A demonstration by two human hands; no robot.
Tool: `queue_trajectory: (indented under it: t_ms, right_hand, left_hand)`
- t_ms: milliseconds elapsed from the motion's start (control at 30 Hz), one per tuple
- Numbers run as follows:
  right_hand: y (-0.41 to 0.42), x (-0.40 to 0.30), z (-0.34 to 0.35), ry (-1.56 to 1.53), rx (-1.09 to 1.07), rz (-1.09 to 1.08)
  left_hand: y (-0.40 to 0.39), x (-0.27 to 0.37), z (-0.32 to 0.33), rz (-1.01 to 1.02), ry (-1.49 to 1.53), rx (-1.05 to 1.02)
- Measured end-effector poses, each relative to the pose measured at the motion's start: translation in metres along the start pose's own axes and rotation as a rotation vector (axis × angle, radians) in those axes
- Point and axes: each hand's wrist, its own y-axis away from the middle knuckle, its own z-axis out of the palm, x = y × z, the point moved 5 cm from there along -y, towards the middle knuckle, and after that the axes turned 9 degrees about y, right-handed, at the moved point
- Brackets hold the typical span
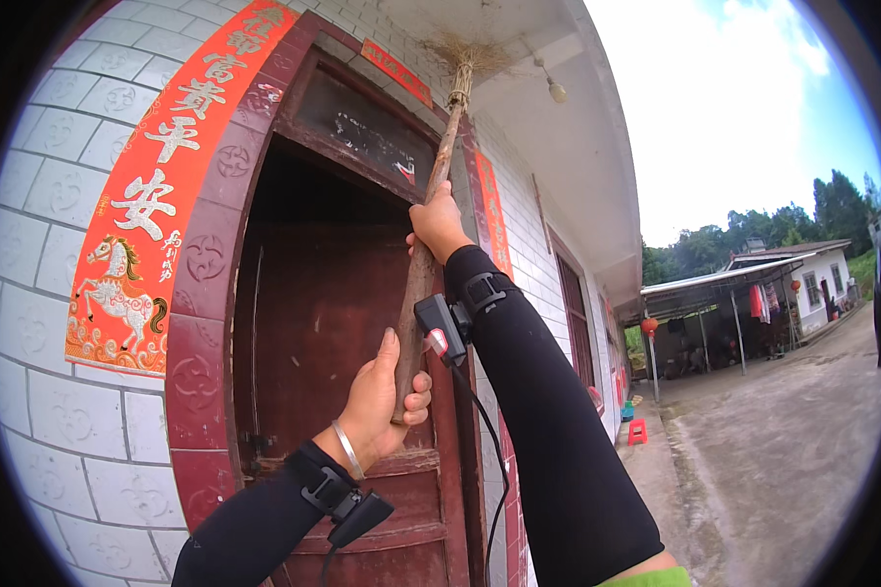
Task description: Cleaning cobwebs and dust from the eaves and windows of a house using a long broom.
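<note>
A long-handled twig broom is raised in front of the doorway, its bristle head up near the porch ceiling. Whether the bristles touch the ceiling or wall, I cannot tell. My left hand grips the lower end of the wooden handle, thumb pointing up along it. Higher on the same handle, my right hand is wrapped around the shaft. Each wrist wears a black sleeve and a strapped device, the right one with a cable hanging down. A metal bangle circles my left wrist.
Behind the broom stands a dark red wooden door under a glass transom. A red paper banner bearing writing hangs on the tiled wall. A light bulb hangs from the ceiling. A red stool stands along the wall, near the concrete yard.
</note>
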Motion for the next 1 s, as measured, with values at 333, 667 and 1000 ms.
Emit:
queue_trajectory:
  t_ms: [333,667,1000]
  right_hand:
    - [0.086,0.01,-0.042,0.29,-0.125,0.037]
    - [0.223,-0.007,-0.036,0.203,-0.251,0.075]
    - [0.242,-0.028,0.002,0.151,-0.25,0.224]
  left_hand:
    - [0.08,-0.072,0.041,-0.106,0.154,0.029]
    - [0.194,-0.113,-0.011,-0.035,-0.084,0.002]
    - [0.233,-0.072,-0.033,-0.062,-0.06,0.019]
